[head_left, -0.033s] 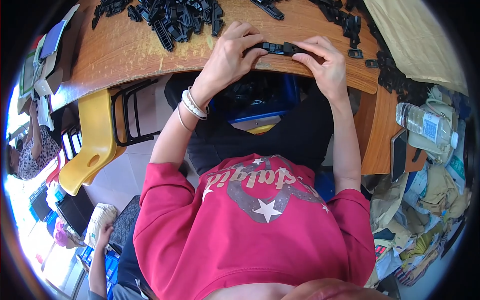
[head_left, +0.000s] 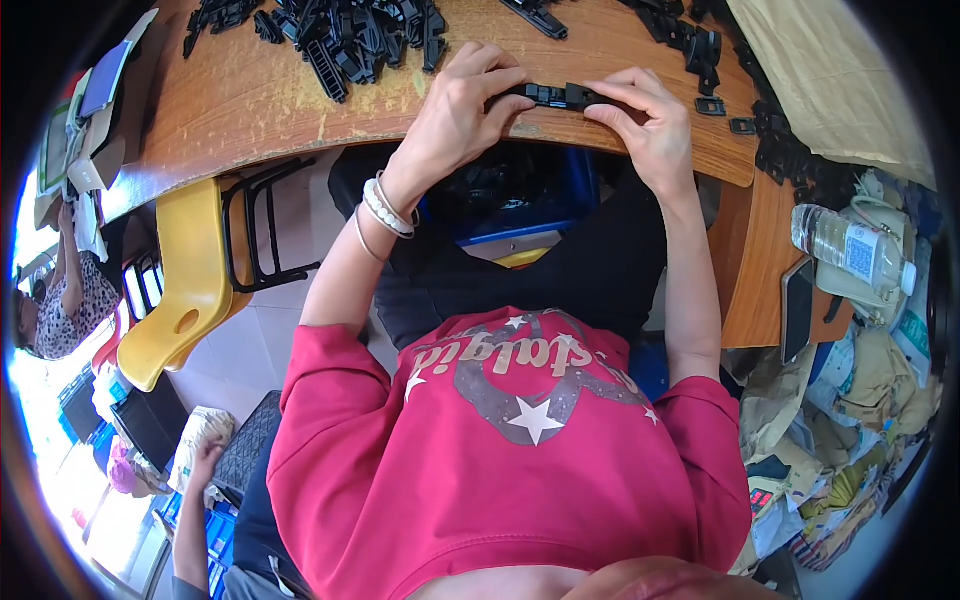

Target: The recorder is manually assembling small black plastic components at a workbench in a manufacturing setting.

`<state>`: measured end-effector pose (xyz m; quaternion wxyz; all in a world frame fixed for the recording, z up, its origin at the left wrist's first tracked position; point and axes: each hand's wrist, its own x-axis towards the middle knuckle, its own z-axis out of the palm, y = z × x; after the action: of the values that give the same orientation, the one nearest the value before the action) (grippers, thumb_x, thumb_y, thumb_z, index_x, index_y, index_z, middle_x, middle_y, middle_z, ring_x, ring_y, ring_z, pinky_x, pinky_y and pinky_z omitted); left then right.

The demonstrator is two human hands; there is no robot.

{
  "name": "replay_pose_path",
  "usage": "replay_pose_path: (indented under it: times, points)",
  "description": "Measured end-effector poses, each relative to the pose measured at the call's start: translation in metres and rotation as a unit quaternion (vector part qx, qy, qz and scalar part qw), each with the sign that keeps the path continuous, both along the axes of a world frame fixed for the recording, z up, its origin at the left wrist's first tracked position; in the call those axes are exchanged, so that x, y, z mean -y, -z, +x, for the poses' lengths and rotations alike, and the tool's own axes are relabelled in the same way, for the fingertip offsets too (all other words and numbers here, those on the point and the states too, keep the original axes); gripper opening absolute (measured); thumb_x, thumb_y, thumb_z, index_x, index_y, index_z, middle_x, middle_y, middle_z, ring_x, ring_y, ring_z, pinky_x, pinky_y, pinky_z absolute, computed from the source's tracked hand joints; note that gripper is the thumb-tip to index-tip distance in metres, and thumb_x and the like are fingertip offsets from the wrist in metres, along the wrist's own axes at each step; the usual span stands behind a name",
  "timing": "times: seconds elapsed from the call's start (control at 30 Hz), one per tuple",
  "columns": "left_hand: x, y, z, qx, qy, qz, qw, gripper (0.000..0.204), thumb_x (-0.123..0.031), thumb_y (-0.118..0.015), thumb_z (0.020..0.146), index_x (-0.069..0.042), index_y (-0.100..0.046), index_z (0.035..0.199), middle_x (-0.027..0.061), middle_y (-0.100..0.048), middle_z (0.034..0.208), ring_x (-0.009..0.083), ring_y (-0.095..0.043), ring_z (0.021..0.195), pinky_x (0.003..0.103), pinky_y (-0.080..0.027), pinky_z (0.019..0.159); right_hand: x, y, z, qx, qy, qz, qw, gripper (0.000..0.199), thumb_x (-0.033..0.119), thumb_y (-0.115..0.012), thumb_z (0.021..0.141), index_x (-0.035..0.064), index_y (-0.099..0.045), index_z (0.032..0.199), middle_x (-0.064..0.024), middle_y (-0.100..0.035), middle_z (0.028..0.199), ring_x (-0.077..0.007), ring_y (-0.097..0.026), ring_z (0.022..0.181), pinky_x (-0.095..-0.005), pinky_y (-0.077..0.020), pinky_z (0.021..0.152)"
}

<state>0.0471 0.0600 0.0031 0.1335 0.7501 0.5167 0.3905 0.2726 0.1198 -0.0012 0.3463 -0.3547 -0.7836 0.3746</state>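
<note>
Over the front edge of the wooden table [head_left: 330,122], both my hands grip a narrow black plastic part [head_left: 552,96], stretched level between them. My left hand [head_left: 465,105] pinches its left end with thumb and fingers. At the other end, my right hand [head_left: 652,125] has its thumb below and its fingers above a squarish black section. Fingers hide both ends of the part, and its exact kind is not clear. Beyond my left hand lies a heap of similar black plastic pieces [head_left: 350,40]; one longer piece [head_left: 538,18] rests apart, farther back.
Small black frames [head_left: 710,106] and more black parts [head_left: 790,150] lie to the right, beside a large beige sheet [head_left: 850,80]. A water bottle [head_left: 855,250] and a phone [head_left: 797,310] are near the right edge. A yellow chair [head_left: 185,270] stands left; other people sit nearby.
The fingers of my right hand have shifted very slightly on the part. At lower left, another person's hand has moved a little upward.
</note>
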Motion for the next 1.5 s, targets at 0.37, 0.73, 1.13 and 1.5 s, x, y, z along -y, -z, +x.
replay_pose_path:
  times: [0.37,0.73,1.13,1.5]
  points:
    - [0.032,-0.009,-0.01,-0.051,-0.07,-0.008,0.996,0.057,-0.031,-0.082,0.069,-0.003,-0.064,0.116,0.0119,-0.061,0.111,0.028,-0.058,0.103,0.036,-0.047,0.089,0.05,-0.017,-0.004,-0.035,-0.118,-0.086,0.989,0.02,0.012,-0.076,0.076,0.0002,-0.068,0.09,-0.0057,-0.06,0.086,-0.0179,-0.06,0.08,-0.0275,-0.0471,0.07]
    - [0.06,-0.016,-0.045,-0.313,-0.081,-0.048,0.945,0.051,-0.01,-0.066,0.082,-0.008,-0.054,0.131,0.0127,-0.05,0.139,0.0326,-0.049,0.125,0.039,-0.047,0.098,0.054,0.01,-0.007,-0.131,-0.015,-0.117,0.984,0.017,0.012,-0.066,0.088,-0.0045,-0.07,0.091,-0.0123,-0.07,0.076,-0.0154,-0.065,0.059,-0.0257,-0.0487,0.056]
    - [0.018,-0.052,-0.028,-0.517,0.024,-0.14,0.844,0.028,-0.011,-0.069,0.077,-0.001,-0.061,0.102,0.0165,-0.065,0.089,0.0324,-0.066,0.084,0.039,-0.053,0.071,0.033,0.014,0.033,-0.114,0.264,0.159,0.944,0.012,0.012,-0.067,0.087,0.0007,-0.071,0.088,-0.0096,-0.065,0.074,-0.0236,-0.062,0.065,-0.0318,-0.0469,0.059]
    - [-0.02,-0.076,0.022,-0.5,0.128,-0.147,0.844,0.031,-0.028,-0.074,0.077,0.003,-0.065,0.076,0.0229,-0.065,0.075,0.0389,-0.065,0.077,0.044,-0.052,0.071,-0.004,0.029,0.087,-0.02,0.351,0.193,0.916,0.02,0.004,-0.065,0.082,0.0009,-0.069,0.102,-0.0127,-0.064,0.093,-0.0279,-0.062,0.083,-0.0369,-0.0493,0.077]
